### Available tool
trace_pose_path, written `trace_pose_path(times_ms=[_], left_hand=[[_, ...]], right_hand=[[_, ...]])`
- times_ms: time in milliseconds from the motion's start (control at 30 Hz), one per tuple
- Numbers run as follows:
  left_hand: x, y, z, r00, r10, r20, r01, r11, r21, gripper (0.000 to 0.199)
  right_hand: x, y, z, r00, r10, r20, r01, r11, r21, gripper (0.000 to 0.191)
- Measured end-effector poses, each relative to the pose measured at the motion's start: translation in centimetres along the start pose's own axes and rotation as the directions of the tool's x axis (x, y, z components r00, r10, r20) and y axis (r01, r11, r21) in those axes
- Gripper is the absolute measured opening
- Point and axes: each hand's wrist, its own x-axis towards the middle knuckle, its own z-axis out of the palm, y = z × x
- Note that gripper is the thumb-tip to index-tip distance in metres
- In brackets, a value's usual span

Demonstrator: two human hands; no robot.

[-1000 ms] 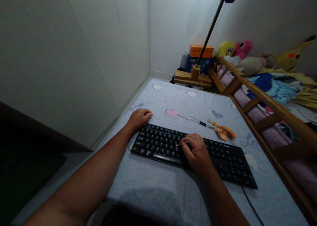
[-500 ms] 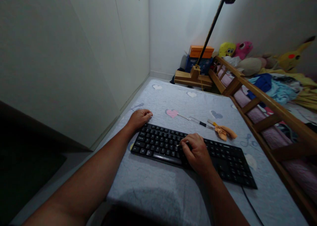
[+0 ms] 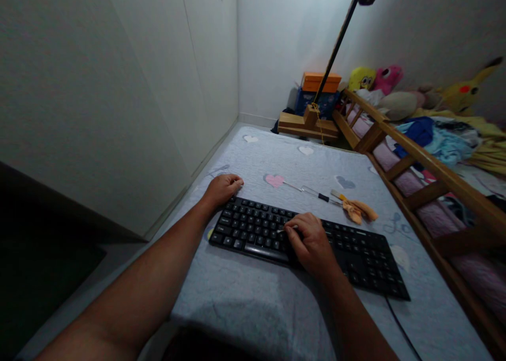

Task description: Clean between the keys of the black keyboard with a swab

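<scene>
A black keyboard (image 3: 256,226) lies at a slant on the cloth-covered table. My right hand (image 3: 310,240) is over its middle, the fingers pinched on a thin white cotton swab (image 3: 281,230) whose tip points left at the keys. My left hand (image 3: 224,188) rests by the keyboard's upper left corner, its fingers pressed together; what they hold, if anything, is too small to name. Behind the keyboard are another swab (image 3: 292,185), a tool with a black grip (image 3: 323,197), a small brush (image 3: 338,194) and an orange cloth (image 3: 359,211).
A wooden bed rail (image 3: 419,158) runs along the right, with clothes and plush toys beyond it. At the back stands a black pole (image 3: 338,45) on a wooden base (image 3: 292,123), near an orange box (image 3: 321,81). A white cabinet (image 3: 150,87) borders the left. The keyboard's cable (image 3: 401,327) trails toward the front.
My right hand has shifted slightly to the left over the keys, and the swab has moved with it. My left hand looks unchanged.
</scene>
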Motion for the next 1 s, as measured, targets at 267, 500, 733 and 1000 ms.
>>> trace_pose_path(times_ms=[267, 500, 733, 1000], left_hand=[[0.03, 0.00, 0.06, 1.000, 0.005, -0.009, -0.005, 1.000, 0.002, 0.035], [-0.18, 0.14, -0.05, 1.000, -0.006, 0.004, 0.006, 1.000, -0.012, 0.034], [-0.07, -0.09, 0.07, 1.000, -0.002, -0.005, 0.002, 1.000, -0.013, 0.034], [-0.19, 0.20, 0.02, 1.000, -0.006, 0.000, 0.006, 1.000, -0.005, 0.035]], right_hand=[[-0.05, 0.28, -0.41, 0.999, 0.035, -0.016, -0.035, 0.999, -0.009, 0.017], [-0.06, 0.46, -0.42, 0.998, 0.058, -0.013, -0.059, 0.998, -0.031, 0.017], [-0.01, 0.75, -0.36, 0.997, 0.066, -0.032, -0.068, 0.996, -0.058, 0.017], [0.05, 0.94, -0.26, 0.996, 0.058, -0.063, -0.062, 0.996, -0.071, 0.016]])
